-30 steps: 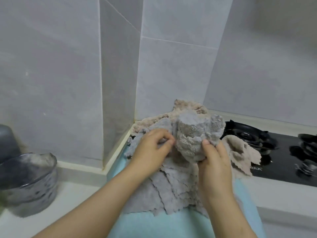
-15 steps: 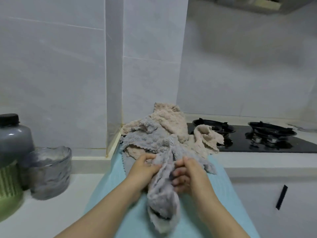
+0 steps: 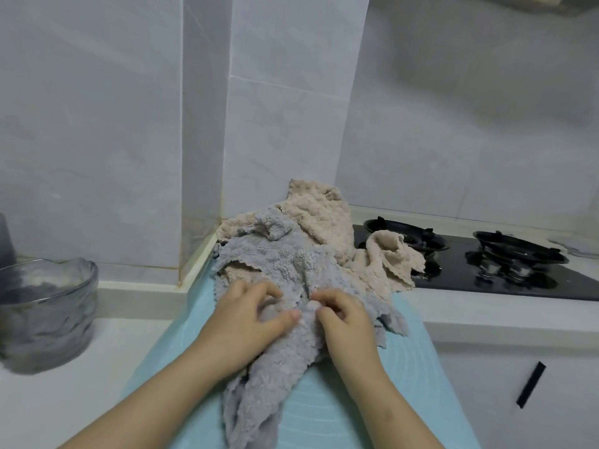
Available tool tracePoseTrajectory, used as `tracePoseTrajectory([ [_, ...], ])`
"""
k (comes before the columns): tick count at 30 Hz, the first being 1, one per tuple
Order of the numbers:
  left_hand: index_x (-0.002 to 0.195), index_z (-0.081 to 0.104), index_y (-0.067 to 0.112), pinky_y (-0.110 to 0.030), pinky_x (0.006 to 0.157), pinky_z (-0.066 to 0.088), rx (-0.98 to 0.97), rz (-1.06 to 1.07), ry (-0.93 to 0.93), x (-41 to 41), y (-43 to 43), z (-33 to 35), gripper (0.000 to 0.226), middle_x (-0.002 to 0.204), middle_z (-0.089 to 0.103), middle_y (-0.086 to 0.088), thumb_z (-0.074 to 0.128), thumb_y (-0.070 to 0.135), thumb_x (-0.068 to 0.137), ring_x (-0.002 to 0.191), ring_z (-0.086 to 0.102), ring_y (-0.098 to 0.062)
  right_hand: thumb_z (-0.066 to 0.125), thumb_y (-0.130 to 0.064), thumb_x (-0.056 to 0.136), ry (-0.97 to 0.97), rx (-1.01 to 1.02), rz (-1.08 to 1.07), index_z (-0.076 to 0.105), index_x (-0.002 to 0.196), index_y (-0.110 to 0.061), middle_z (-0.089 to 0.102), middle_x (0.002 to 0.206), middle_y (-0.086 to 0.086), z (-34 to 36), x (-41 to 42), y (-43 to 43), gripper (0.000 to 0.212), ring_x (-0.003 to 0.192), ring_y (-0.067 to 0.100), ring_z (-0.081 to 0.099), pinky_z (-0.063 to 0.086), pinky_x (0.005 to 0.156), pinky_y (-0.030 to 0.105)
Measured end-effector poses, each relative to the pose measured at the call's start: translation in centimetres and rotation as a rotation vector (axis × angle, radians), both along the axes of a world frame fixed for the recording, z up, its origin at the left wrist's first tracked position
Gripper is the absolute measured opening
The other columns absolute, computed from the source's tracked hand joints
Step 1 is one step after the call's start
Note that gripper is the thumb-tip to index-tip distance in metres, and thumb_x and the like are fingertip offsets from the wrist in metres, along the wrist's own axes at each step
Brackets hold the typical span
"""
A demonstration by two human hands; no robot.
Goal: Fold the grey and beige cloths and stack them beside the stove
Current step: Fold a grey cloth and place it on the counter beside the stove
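Both hands (image 3: 246, 322) (image 3: 346, 322) pinch a bunched, fluffy grey cloth (image 3: 278, 361).

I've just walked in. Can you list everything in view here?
grey cloths: count unclear, grey, bunched on the mat, one pulled toward the camera
beige cloths: count unclear, beige, heaped in the corner, one edge over the stove
mat: one, light blue, under the cloths
stove: one, black, right
burners: two, black, on the stove
bowl: one, clear glass, left
counter: one, white
handle: one, black, on the cabinet front, lower right
left hand: one, grips a grey cloth
right hand: one, pinches the same cloth
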State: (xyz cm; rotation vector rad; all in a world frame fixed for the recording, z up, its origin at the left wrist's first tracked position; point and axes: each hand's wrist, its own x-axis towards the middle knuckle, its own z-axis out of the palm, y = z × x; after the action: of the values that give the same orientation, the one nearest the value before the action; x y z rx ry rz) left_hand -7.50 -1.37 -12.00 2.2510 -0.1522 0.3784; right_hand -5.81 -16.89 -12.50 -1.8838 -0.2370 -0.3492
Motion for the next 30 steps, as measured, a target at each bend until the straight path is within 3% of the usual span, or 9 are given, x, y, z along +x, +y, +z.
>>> tracePoseTrajectory([
  [3,0.104,0.050,0.035,-0.020,0.090,0.037,0.151,0.011,0.017,0.1,-0.2,-0.4,0.029,0.107,0.043,0.010,0.065,0.043,0.080,0.103,0.045,-0.006,0.048,-0.006,0.085,-0.012,-0.169,-0.022,0.062,0.097,-0.032,0.045,0.121,-0.008,0.1,-0.4,-0.4,0.032,0.104,0.000,0.043,0.035,0.099,0.024],
  [7,0.071,0.050,0.031,-0.017,0.063,0.035,0.022,0.147,0.004,0.6,1.1,0.1,0.021,0.084,0.060,0.004,0.060,0.020,0.086,0.085,0.053,-0.017,0.051,-0.022,0.083,-0.065,-0.601,-0.221,0.060,0.092,-0.035,0.034,0.139,-0.017,0.4,-0.9,-1.3,0.018,0.124,0.015,0.028,0.023,0.098,0.028],
  [9,0.071,0.053,0.024,-0.021,0.064,0.038,-0.201,0.190,-0.016,0.5,1.4,0.7,0.019,0.077,0.060,0.001,0.058,0.015,0.087,0.080,0.053,-0.020,0.051,-0.030,0.074,-0.129,-0.475,-0.253,0.055,0.069,-0.031,0.053,0.116,-0.024,1.0,-1.3,-1.8,0.007,0.112,0.012,0.037,0.022,0.086,0.028],
  [11,0.074,0.056,0.020,-0.033,0.076,0.048,-0.449,0.216,0.006,0.9,2.0,0.9,0.016,0.081,0.064,-0.005,0.056,0.013,0.088,0.081,0.058,-0.024,0.045,-0.039,0.059,-0.144,-0.144,-0.161,0.045,0.050,-0.024,0.055,0.066,-0.016,1.7,-1.8,-2.7,0.017,0.076,0.011,0.045,0.026,0.073,0.031],
  [14,0.092,0.062,0.019,-0.047,0.089,0.050,-0.571,0.299,0.055,1.2,3.3,0.8,0.008,0.100,0.067,-0.011,0.055,0.015,0.089,0.094,0.062,-0.032,0.054,-0.045,0.078,0.082,0.041,-0.001,0.051,0.047,-0.016,0.046,0.042,-0.005,2.8,-2.5,-3.6,0.043,0.049,0.014,0.042,0.033,0.056,0.027],
  [18,0.131,0.043,0.018,-0.029,0.082,0.041,-0.259,0.381,0.022,1.3,3.9,0.5,0.040,0.126,0.056,-0.012,0.047,0.012,0.091,0.107,0.055,-0.031,0.051,-0.042,0.090,0.167,-0.373,-0.241,0.061,0.074,-0.018,0.065,0.059,-0.001,2.6,-1.8,-4.1,0.030,0.058,0.016,0.061,0.050,0.064,0.031],
  [21,0.142,0.023,0.033,-0.026,0.072,0.035,-0.046,0.277,-0.056,1.1,3.5,0.5,0.062,0.134,0.048,-0.006,0.044,0.006,0.090,0.092,0.054,-0.026,0.050,-0.031,0.090,0.063,-0.372,-0.343,0.058,0.094,-0.026,0.065,0.089,-0.005,3.4,0.1,-4.0,0.010,0.081,0.017,0.059,0.049,0.074,0.034],
  [25,0.123,0.049,0.031,-0.021,0.075,0.033,0.052,0.226,-0.046,1.4,3.6,0.4,0.046,0.117,0.057,0.005,0.046,0.003,0.087,0.103,0.054,-0.016,0.050,-0.033,0.090,0.123,-0.404,-0.244,0.042,0.134,-0.021,0.055,0.128,0.005,3.0,3.2,-2.3,0.046,0.114,0.025,0.052,0.044,0.092,0.037],
  [30,0.113,0.059,0.031,-0.019,0.085,0.035,0.070,0.275,-0.075,1.7,4.2,0.5,0.044,0.121,0.057,0.013,0.048,-0.001,0.085,0.114,0.051,-0.014,0.057,-0.029,0.087,0.213,-0.360,-0.256,0.059,0.097,-0.011,0.068,0.092,0.009,1.5,3.8,-2.9,0.021,0.081,0.030,0.062,0.051,0.069,0.039],
])
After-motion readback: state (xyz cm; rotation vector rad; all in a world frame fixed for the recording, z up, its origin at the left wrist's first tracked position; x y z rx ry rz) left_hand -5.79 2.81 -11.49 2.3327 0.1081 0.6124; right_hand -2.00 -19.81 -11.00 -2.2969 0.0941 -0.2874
